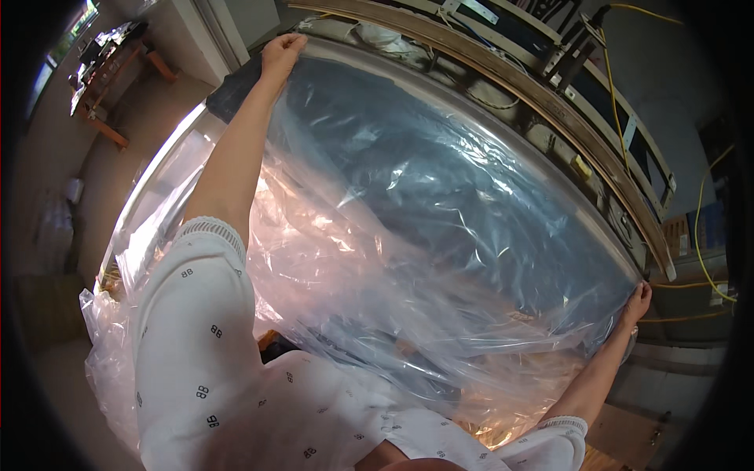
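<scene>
A large sheet of clear plastic film (314, 235), wrinkled and shiny, spreads in front of me. Beneath or behind its far part shows a dark blue-grey layer (377, 118); what that layer is I cannot make out. At the far left corner, my left hand (283, 59) is closed, its fingers pinching the film's far edge. My right hand (638, 304) is also closed, gripping the film's edge at the right end. Between them the far edge lies along a long pale rail (471, 118). On the left, loose film hangs down past my sleeve.
Beyond the rail runs a long wooden bar (565, 118), with a metal frame (620, 102) behind it. A yellow cord (609, 74) hangs at the right. A table with orange legs (106, 71) stands at the far left on the floor.
</scene>
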`<action>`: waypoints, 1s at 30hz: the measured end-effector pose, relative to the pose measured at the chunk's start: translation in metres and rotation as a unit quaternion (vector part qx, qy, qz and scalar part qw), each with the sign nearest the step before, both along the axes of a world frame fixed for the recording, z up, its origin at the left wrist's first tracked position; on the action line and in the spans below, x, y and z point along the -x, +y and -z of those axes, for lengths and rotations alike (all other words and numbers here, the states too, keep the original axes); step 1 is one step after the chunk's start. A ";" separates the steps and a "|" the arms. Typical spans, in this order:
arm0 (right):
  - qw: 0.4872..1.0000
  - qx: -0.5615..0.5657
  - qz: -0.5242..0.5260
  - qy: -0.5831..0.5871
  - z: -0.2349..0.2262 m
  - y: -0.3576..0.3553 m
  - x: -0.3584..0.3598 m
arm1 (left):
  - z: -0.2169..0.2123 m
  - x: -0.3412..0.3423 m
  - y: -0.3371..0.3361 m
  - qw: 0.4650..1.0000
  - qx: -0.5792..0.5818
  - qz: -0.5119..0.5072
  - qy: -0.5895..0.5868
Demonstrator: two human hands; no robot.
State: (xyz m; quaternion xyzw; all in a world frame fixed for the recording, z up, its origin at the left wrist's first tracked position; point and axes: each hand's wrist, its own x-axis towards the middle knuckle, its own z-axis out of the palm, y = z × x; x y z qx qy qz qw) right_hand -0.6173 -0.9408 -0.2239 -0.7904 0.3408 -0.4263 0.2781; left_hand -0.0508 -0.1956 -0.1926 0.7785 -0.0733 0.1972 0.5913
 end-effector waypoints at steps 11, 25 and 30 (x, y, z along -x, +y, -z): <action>0.999 0.010 0.018 0.046 -0.011 -0.005 -0.006 | 0.013 -0.039 -0.009 0.999 -0.043 0.007 -0.014; 0.984 0.064 0.133 0.100 -0.031 0.010 -0.006 | 0.019 -0.053 0.005 0.997 0.066 -0.009 0.046; 0.990 0.020 0.130 0.047 -0.045 0.047 -0.022 | 0.019 -0.045 0.011 0.982 0.178 -0.056 0.011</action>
